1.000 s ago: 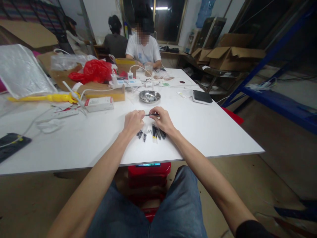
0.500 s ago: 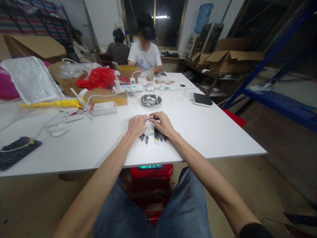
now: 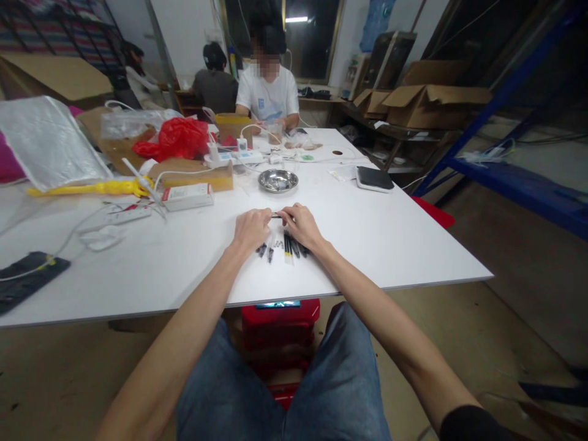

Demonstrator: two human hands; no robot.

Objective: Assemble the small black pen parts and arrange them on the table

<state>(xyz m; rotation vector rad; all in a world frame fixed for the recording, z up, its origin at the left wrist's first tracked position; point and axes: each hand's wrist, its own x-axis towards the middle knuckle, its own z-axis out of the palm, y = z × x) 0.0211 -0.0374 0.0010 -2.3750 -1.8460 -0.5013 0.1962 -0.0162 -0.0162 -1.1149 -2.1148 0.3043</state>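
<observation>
Close together above the white table (image 3: 395,245), my left hand (image 3: 252,229) and my right hand (image 3: 301,224) are closed on the two ends of a slim pen (image 3: 276,215), held level. Only a short length of it shows between the fingers. Just below the hands lie pen parts: clear barrels with dark tips (image 3: 270,253), small metal pieces (image 3: 278,244), several black-and-yellow ink refills (image 3: 288,246), and dark pen pieces (image 3: 296,250) partly under my right hand. A shiny steel bowl (image 3: 278,180) stands beyond my hands with something small in it.
Left of the bowl are a white box (image 3: 188,197), a power strip (image 3: 234,158), a red plastic bag (image 3: 177,139) and cables. A black-topped device (image 3: 374,179) sits at the right edge. A person in a white shirt (image 3: 269,95) works across the table. A red stool (image 3: 280,321) stands below.
My fingers have shifted on the pen, with the right fingers now curled lower and closer over it. The whole view has moved slightly; the parts on the table lie as before.
</observation>
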